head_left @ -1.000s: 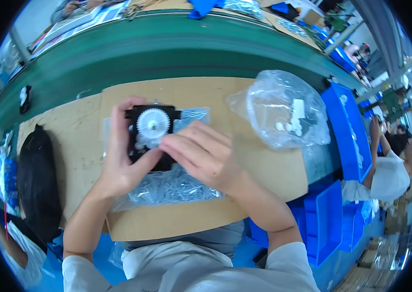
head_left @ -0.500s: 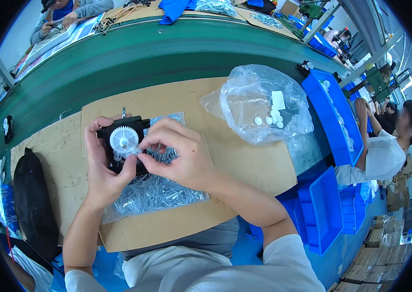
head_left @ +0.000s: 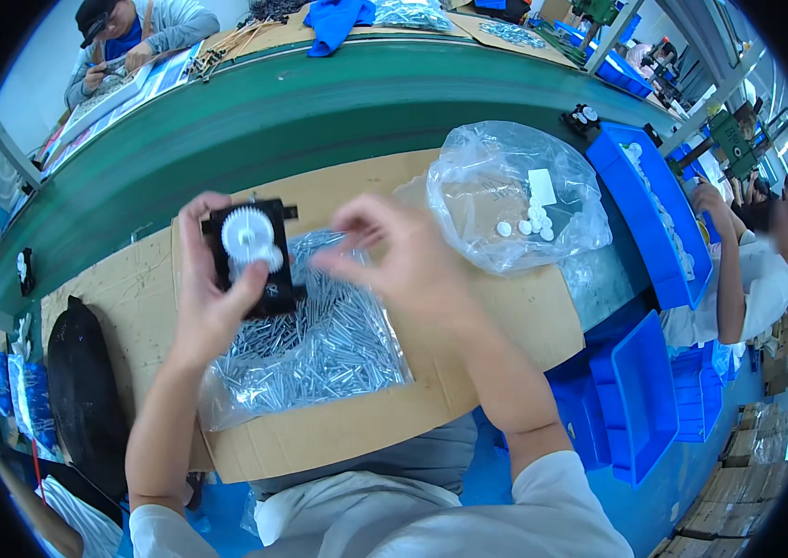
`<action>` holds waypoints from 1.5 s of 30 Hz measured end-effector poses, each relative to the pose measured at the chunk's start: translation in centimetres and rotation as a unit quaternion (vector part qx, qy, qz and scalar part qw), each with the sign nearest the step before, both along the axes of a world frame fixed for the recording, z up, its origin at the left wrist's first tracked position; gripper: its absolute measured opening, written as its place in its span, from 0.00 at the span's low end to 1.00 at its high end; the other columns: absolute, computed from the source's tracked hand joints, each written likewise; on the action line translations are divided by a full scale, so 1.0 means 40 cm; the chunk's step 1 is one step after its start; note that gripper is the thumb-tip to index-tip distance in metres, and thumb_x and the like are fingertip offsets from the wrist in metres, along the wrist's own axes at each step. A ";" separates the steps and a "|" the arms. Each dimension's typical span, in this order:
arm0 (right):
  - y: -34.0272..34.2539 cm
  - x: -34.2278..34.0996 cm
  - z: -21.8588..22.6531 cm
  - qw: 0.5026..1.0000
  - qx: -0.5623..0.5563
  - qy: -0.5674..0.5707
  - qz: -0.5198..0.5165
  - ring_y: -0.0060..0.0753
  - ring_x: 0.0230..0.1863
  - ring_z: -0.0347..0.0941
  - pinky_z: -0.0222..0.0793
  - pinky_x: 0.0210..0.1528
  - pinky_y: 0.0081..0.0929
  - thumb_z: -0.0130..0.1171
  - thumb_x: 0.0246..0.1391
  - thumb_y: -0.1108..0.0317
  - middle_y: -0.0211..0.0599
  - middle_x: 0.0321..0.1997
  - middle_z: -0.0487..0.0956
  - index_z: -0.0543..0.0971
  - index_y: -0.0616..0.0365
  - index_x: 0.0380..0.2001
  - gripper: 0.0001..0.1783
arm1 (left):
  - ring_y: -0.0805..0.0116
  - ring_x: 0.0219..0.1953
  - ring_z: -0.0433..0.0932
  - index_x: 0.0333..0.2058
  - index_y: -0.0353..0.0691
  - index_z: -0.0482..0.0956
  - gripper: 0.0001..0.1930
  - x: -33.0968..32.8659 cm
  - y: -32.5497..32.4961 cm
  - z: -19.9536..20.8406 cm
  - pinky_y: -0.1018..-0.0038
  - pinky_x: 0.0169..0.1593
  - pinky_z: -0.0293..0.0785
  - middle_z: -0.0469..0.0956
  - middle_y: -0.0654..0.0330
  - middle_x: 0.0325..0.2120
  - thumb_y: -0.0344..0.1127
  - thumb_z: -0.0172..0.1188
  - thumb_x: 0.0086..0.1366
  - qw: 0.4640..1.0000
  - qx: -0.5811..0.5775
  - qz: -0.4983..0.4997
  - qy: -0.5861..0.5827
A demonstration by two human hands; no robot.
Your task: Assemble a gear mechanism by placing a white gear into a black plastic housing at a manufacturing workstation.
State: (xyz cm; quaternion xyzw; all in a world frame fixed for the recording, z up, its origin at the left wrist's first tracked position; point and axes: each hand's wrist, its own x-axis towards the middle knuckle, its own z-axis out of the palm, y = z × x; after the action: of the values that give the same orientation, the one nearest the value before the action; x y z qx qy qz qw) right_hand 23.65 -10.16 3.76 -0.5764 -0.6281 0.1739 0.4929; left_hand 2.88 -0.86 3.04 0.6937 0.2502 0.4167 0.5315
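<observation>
My left hand is closed round a black gearbox housing, held above a bag of metal pins. A large white gear sits on the housing's face, with a smaller white gear beside it. My left thumb presses near the small gear. My right hand is just to the right of the housing, apart from it and blurred by motion. Its thumb and fingers are spread, and nothing shows between them. Underneath lies the clear plastic bag full of long silvery pins.
Cardboard covers the bench. A clear bag with small white gears lies right, near a blue bin of white parts. Other blue bins stand lower right. A green belt runs behind; co-workers sit across it and at right.
My right hand has drawn away from the gears to the right, and its fingers have parted. The housing has turned and tilted slightly in my left hand. The whole view has shifted slightly.
</observation>
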 end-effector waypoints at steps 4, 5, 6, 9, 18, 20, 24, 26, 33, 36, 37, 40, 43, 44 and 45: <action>-0.064 0.253 0.017 0.963 -0.118 -0.111 -0.214 0.34 0.32 0.78 0.72 0.36 0.29 0.68 0.47 0.65 0.34 0.33 0.82 0.80 0.57 0.34 0.12 | 0.60 0.39 0.81 0.61 0.45 0.53 0.37 0.038 0.144 0.015 0.70 0.46 0.77 0.75 0.49 0.45 0.23 0.65 0.56 0.999 -0.015 0.043 0.018; -0.083 0.287 0.000 0.961 -0.118 -0.111 -0.225 0.34 0.32 0.78 0.72 0.36 0.29 0.68 0.47 0.65 0.34 0.33 0.82 0.80 0.57 0.34 0.12 | 0.61 0.40 0.81 0.61 0.45 0.54 0.38 0.047 0.183 0.018 0.71 0.46 0.78 0.75 0.49 0.45 0.24 0.66 0.56 0.998 -0.025 0.053 0.022; -0.102 0.318 -0.018 0.948 -0.157 -0.128 -0.244 0.35 0.34 0.78 0.72 0.37 0.30 0.67 0.46 0.66 0.35 0.34 0.82 0.80 0.57 0.34 0.11 | 0.62 0.40 0.81 0.61 0.44 0.54 0.38 0.058 0.224 0.017 0.71 0.46 0.78 0.76 0.49 0.44 0.25 0.67 0.57 0.997 -0.037 0.062 0.026; -0.127 0.383 -0.057 0.905 -0.266 -0.173 -0.284 0.40 0.38 0.78 0.72 0.41 0.33 0.65 0.45 0.71 0.36 0.36 0.82 0.80 0.57 0.34 0.10 | 0.62 0.43 0.80 0.60 0.44 0.57 0.36 0.090 0.357 -0.008 0.71 0.47 0.78 0.75 0.47 0.46 0.27 0.68 0.57 0.991 -0.021 0.110 0.072; -0.056 0.296 -0.059 0.924 -0.155 -0.200 -0.286 0.40 0.37 0.76 0.71 0.41 0.34 0.62 0.45 0.74 0.35 0.38 0.81 0.80 0.58 0.36 0.11 | 0.57 0.53 0.75 0.60 0.40 0.64 0.33 0.182 0.564 -0.055 0.65 0.55 0.73 0.73 0.49 0.51 0.40 0.68 0.60 0.954 0.102 0.111 0.258; -0.046 0.276 -0.053 0.925 -0.084 -0.212 -0.303 0.37 0.34 0.75 0.71 0.39 0.32 0.61 0.46 0.76 0.33 0.38 0.79 0.80 0.59 0.36 0.10 | 0.56 0.54 0.74 0.60 0.40 0.65 0.32 0.200 0.587 -0.056 0.64 0.56 0.72 0.73 0.49 0.52 0.43 0.67 0.61 0.938 0.139 0.101 0.300; -0.019 0.237 -0.041 0.961 0.025 -0.141 -0.238 0.35 0.32 0.74 0.71 0.36 0.29 0.61 0.47 0.77 0.32 0.43 0.76 0.79 0.58 0.37 0.11 | 0.53 0.58 0.70 0.60 0.40 0.67 0.33 0.239 0.603 -0.003 0.62 0.60 0.67 0.72 0.50 0.54 0.50 0.65 0.62 0.839 0.328 0.143 0.410; -0.003 0.197 -0.034 0.966 0.069 -0.157 -0.194 0.33 0.32 0.73 0.71 0.34 0.25 0.61 0.49 0.78 0.32 0.45 0.75 0.79 0.57 0.39 0.12 | 0.55 0.57 0.71 0.57 0.40 0.70 0.27 0.348 0.599 0.002 0.63 0.61 0.67 0.72 0.52 0.55 0.48 0.62 0.65 0.820 0.428 0.057 0.375; 0.005 0.204 -0.015 0.926 0.304 -0.084 -0.209 0.31 0.33 0.72 0.71 0.34 0.23 0.63 0.42 0.85 0.35 0.45 0.75 0.81 0.58 0.39 0.18 | 0.60 0.53 0.76 0.55 0.39 0.74 0.21 0.942 0.343 -0.015 0.65 0.57 0.71 0.77 0.54 0.53 0.42 0.56 0.67 0.858 0.366 -0.211 0.292; 0.000 0.241 -0.013 0.902 0.342 -0.073 -0.254 0.31 0.33 0.72 0.71 0.34 0.22 0.64 0.40 0.86 0.36 0.45 0.75 0.81 0.59 0.39 0.20 | 0.57 0.51 0.78 0.56 0.40 0.72 0.21 1.131 0.292 -0.040 0.64 0.55 0.72 0.77 0.53 0.53 0.42 0.56 0.68 0.858 0.376 -0.212 0.279; 0.002 0.249 -0.016 0.895 0.349 -0.076 -0.268 0.30 0.34 0.72 0.71 0.35 0.22 0.64 0.39 0.86 0.37 0.45 0.75 0.82 0.59 0.39 0.20 | 0.57 0.51 0.78 0.57 0.40 0.72 0.22 1.182 0.275 -0.048 0.64 0.55 0.73 0.77 0.52 0.53 0.43 0.56 0.67 0.851 0.393 -0.190 0.291; 0.012 0.261 -0.027 0.882 0.363 -0.080 -0.290 0.31 0.34 0.72 0.71 0.35 0.22 0.65 0.39 0.86 0.39 0.45 0.75 0.82 0.60 0.40 0.20 | 0.56 0.50 0.78 0.58 0.40 0.71 0.25 1.309 0.245 -0.072 0.64 0.54 0.73 0.77 0.52 0.52 0.44 0.57 0.66 0.838 0.426 -0.149 0.308; 0.009 0.267 -0.027 0.886 0.354 -0.083 -0.286 0.31 0.34 0.72 0.71 0.36 0.21 0.65 0.40 0.85 0.39 0.45 0.76 0.82 0.60 0.40 0.19 | 0.55 0.50 0.78 0.59 0.37 0.69 0.32 1.391 0.241 -0.101 0.64 0.54 0.73 0.77 0.50 0.52 0.47 0.64 0.61 0.863 0.358 -0.108 0.340; 0.011 0.269 -0.022 0.890 0.351 -0.085 -0.279 0.31 0.34 0.72 0.71 0.36 0.22 0.65 0.41 0.85 0.39 0.45 0.76 0.82 0.60 0.40 0.19 | 0.55 0.50 0.78 0.60 0.36 0.68 0.35 1.403 0.249 -0.108 0.65 0.54 0.73 0.77 0.49 0.52 0.48 0.66 0.59 0.869 0.335 -0.090 0.352; 0.010 0.273 -0.023 0.889 0.351 -0.084 -0.281 0.31 0.34 0.72 0.71 0.36 0.22 0.65 0.41 0.85 0.39 0.45 0.76 0.82 0.60 0.40 0.19 | 0.55 0.50 0.78 0.60 0.36 0.68 0.35 1.404 0.250 -0.107 0.65 0.54 0.73 0.77 0.49 0.52 0.48 0.66 0.59 0.868 0.336 -0.092 0.353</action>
State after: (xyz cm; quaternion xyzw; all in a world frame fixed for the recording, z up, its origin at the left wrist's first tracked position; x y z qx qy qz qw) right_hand 34.58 -9.75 2.85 -0.5310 -0.4990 -0.2527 0.6366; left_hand 59.04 9.14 -1.24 0.9512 0.2009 0.1521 0.1779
